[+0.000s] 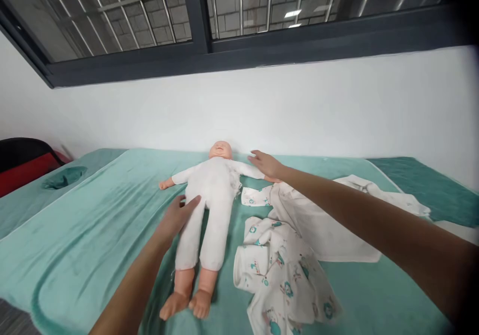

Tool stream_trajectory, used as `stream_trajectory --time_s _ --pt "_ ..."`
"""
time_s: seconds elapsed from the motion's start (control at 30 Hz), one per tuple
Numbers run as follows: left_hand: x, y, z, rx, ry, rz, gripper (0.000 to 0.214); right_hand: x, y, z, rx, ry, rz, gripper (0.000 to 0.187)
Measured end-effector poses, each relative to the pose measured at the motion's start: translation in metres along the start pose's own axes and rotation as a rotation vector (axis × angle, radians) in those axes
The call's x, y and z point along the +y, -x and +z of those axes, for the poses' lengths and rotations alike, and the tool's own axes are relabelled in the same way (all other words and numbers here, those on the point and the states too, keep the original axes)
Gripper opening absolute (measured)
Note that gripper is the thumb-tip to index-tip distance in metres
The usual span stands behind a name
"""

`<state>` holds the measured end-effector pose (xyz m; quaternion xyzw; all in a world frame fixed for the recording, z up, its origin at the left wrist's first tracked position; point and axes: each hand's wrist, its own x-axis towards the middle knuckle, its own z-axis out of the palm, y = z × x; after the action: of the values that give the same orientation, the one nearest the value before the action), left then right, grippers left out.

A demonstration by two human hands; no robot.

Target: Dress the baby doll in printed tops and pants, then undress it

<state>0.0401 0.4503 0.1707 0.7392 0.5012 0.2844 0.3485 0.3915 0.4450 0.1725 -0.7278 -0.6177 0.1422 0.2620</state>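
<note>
A baby doll (212, 185) with a white cloth body lies face up, its arms spread and bare feet towards me. My left hand (181, 216) rests against the doll's hip and upper thigh on the left, fingers stretched out and not wrapped around it. Over the doll's hand on the right hovers my right hand (266, 164), open, with its fingers extended; whether it touches the doll is unclear. Close by lie patterned baby clothes (284, 275), crumpled, with white and teal prints. Behind them is a plain white cloth (337, 235), partly hidden by my right forearm.
A teal sheet (112, 235) covers the bed, which has a face hole (65, 177) at the left end. Another white garment (389, 195) lies to the right. A white wall (318, 105) and a dark window frame (209, 58) stand behind; a red and black object (26, 165) is at far left.
</note>
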Motion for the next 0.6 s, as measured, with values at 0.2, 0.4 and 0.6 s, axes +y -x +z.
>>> stream_trajectory --time_s 0.2,0.4,0.6 --pt "0.057 0.049 0.037 -0.004 -0.522 0.629 0.04 0.095 0.11 -0.054 0.032 0.224 0.178 0.047" --pt "0.097 0.089 0.111 -0.439 -0.628 0.629 0.043 0.093 0.195 -0.088 -0.059 0.317 0.07 0.028" --pt "0.162 0.122 0.126 -0.225 -0.433 0.756 0.027 0.019 0.262 -0.12 -0.012 0.014 -0.223 0.035"
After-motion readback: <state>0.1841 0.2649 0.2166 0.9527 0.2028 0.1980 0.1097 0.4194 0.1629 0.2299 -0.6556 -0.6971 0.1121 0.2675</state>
